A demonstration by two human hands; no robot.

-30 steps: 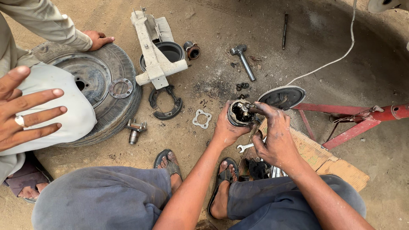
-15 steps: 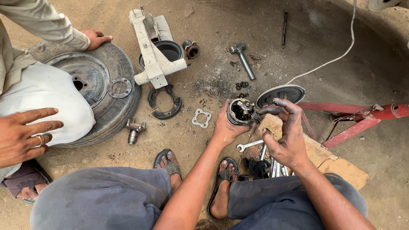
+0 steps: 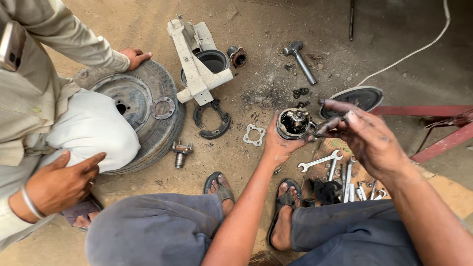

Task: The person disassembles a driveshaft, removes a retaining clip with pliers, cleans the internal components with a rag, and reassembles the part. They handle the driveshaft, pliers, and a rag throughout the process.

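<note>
The person's left hand is wrapped around the side of a greasy round hub part, holding it just above the dusty ground. Its open end faces up toward the camera, so its long axis runs roughly vertical, tilted slightly away from the person. The right hand hovers just right of the part, palm half open, with 2 oily fingertips reaching to the part's rim; whether they pinch something small there cannot be told.

Below the right hand, several spanners lie on a wooden board. Beyond the fingers sits a dark dish-shaped cover, and farther off a hammer. Left of the left hand lie a flat gasket and a curved brake shoe, with a wheel beyond them, where another person sits.

The likeliest trouble is slipping: both hands are coated in grease, and the 1-handed side grip could let the part twist or drop into the dirt, fouling its exposed inner pieces with grit. Any small piece at the fingertips could also fall and be lost in the dust.
</note>
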